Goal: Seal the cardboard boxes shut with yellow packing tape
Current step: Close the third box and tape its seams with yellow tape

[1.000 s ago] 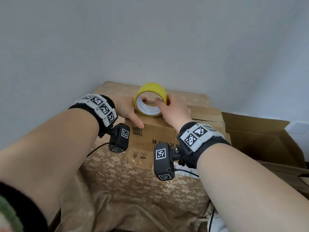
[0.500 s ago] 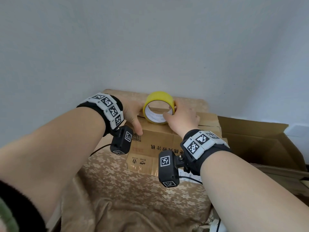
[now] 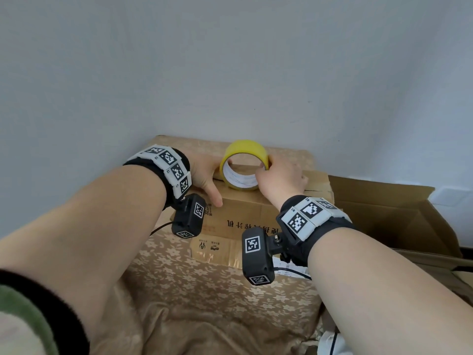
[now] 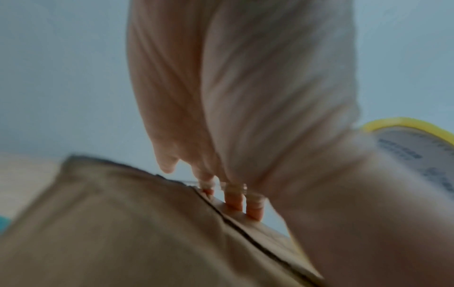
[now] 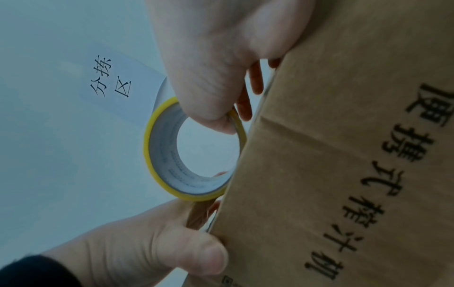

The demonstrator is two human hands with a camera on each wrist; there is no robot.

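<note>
A yellow tape roll (image 3: 243,163) stands on edge on the closed top of a brown cardboard box (image 3: 245,216) with black printed characters. My right hand (image 3: 279,178) grips the roll's right side, thumb inside the white core (image 5: 209,58). My left hand (image 3: 204,175) rests on the box just left of the roll. Its thumb lies on the front face and its straight fingers (image 4: 233,202) press on the top beside the flap seam. Translucent tape seems to lie across those fingertips. The roll (image 4: 405,128) shows at the left wrist view's right edge.
The box sits on a surface draped with a floral beige cloth (image 3: 204,278), close to a pale wall (image 3: 230,73). A larger open cardboard box (image 3: 384,216) stands to the right. A white paper sign (image 5: 117,77) hangs on the wall behind the roll.
The head view has tilted up, so the box and hands sit lower in the picture. Both hands keep their hold and the roll stays at almost the same spot on the box top.
</note>
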